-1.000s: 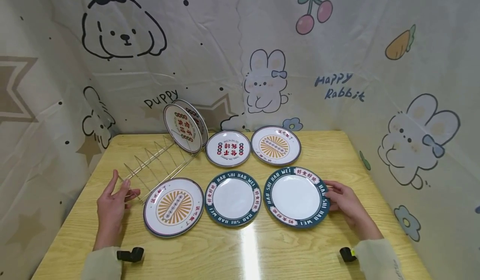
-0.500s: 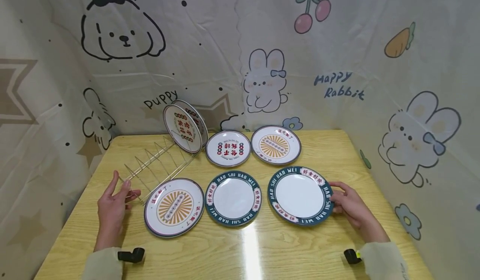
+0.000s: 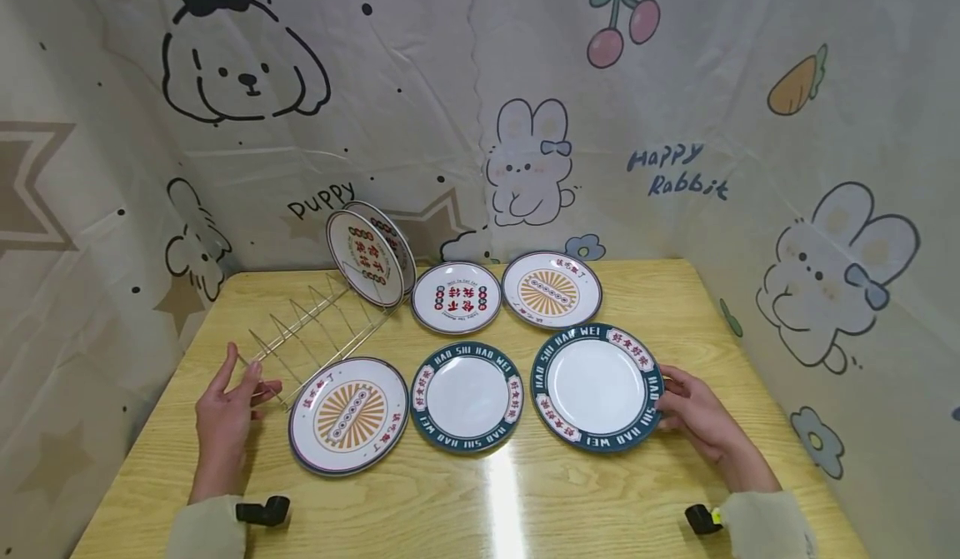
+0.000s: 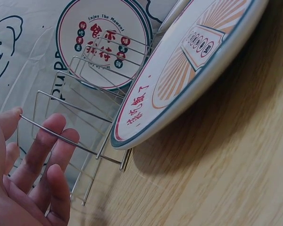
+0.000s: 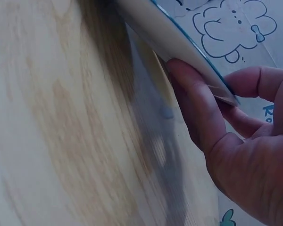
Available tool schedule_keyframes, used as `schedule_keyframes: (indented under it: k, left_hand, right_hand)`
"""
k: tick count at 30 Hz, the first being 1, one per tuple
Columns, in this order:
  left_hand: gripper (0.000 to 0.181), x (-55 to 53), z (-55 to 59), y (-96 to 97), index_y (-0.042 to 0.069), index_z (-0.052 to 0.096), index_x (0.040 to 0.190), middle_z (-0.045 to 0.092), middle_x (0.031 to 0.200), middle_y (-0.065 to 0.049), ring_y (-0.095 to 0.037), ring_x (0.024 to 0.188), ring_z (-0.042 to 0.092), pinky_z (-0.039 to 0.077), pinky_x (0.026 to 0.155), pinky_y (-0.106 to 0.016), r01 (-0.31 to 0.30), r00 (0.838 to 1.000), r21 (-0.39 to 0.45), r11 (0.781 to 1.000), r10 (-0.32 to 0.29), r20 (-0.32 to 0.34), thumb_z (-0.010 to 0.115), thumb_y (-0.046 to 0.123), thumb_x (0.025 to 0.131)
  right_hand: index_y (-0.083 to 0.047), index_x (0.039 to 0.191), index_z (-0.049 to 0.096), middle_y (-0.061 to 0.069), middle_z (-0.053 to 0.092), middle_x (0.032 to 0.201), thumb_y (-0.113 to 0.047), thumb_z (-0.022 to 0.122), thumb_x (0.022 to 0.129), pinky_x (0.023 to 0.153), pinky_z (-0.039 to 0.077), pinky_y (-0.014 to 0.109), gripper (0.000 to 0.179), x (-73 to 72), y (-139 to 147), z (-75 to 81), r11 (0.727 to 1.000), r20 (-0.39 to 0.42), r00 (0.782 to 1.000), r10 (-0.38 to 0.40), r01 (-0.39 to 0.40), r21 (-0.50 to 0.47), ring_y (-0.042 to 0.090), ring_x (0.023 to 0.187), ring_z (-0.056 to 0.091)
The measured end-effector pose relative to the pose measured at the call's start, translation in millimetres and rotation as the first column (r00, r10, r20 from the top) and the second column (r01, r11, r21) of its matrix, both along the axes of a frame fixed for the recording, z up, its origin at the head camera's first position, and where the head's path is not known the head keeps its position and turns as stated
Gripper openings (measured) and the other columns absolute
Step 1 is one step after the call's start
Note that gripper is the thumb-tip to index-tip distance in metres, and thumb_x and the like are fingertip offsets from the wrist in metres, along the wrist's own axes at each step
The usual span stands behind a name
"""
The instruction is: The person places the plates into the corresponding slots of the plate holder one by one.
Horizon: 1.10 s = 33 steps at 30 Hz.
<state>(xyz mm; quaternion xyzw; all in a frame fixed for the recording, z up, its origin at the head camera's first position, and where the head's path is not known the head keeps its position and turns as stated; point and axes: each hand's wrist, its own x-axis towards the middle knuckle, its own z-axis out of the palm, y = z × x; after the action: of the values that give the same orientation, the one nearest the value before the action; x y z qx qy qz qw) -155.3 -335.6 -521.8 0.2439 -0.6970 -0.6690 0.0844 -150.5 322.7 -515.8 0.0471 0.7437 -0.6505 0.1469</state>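
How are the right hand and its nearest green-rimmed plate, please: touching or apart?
Touching: the right wrist view shows the right hand pinching the green-rimmed plate by its edge.

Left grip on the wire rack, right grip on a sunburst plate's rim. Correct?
Wrong plate: the head view shows the right grip on the rim of a green-bordered plate with a plain white center. The left grip on the wire rack is right.
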Motion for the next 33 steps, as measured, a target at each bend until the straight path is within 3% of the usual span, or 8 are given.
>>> schedule_keyframes:
  k: [8, 15, 20, 33]
  left_hand:
    - [0.063, 1.1, -1.4, 0.4, 0.049, 0.034, 0.157, 0.077, 0.074, 0.016, 0.004, 0.073, 0.073, 0.048, 0.057, -0.023, 0.0, 1.0, -0.012, 1.0, 0.0, -0.019, 0.064, 0.047, 0.101]
    - [0.063, 0.4, -1.2, 1.3, 0.049, 0.035, 0.156, 0.077, 0.073, 0.015, 0.003, 0.072, 0.074, 0.048, 0.055, -0.022, -0.012, 1.0, 0.004, 1.0, 0.012, -0.019, 0.065, 0.046, 0.1]
    - [0.063, 0.2, -0.9, 1.6, 0.049, 0.035, 0.157, 0.077, 0.074, 0.015, 0.003, 0.072, 0.073, 0.048, 0.056, -0.023, -0.011, 1.0, -0.003, 1.0, 0.011, -0.015, 0.064, 0.046, 0.101]
    - [0.062, 0.8, 0.9, 1.6, 0.05, 0.032, 0.157, 0.077, 0.075, 0.018, 0.005, 0.074, 0.072, 0.049, 0.059, -0.022, -0.008, 1.0, -0.037, 0.999, 0.009, 0.006, 0.061, 0.047, 0.102]
  right_hand:
    - [-0.003, 0.156, 0.025, 0.005, 0.056, 0.121, 0.005, 0.055, 0.096, 0.072, 0.06, 0.031, 0.068, -0.2, -2, -0.1, 0.997, 0.004, 0.999, -0.042, 0.042, -0.064, 0.015, 0.089, 0.066]
    - [-0.017, 0.147, 0.033, -0.003, 0.069, 0.113, 0.008, 0.056, 0.095, 0.073, 0.061, 0.032, 0.062, 0.5, -5, 1.4, 0.983, 0.002, 0.998, -0.066, 0.065, -0.173, 0.014, 0.086, 0.07]
    - [-0.02, 0.143, 0.035, -0.004, 0.074, 0.109, 0.009, 0.055, 0.096, 0.073, 0.061, 0.032, 0.06, 0.0, -10, 1.2, 0.975, -0.034, 0.999, -0.037, 0.029, -0.221, 0.014, 0.084, 0.072]
    - [-0.02, 0.148, 0.036, -0.004, 0.067, 0.121, 0.006, 0.058, 0.098, 0.081, 0.061, 0.03, 0.061, -5.7, -33, 1.9, 0.963, -0.142, 0.989, 0.049, -0.084, -0.254, 0.01, 0.094, 0.07]
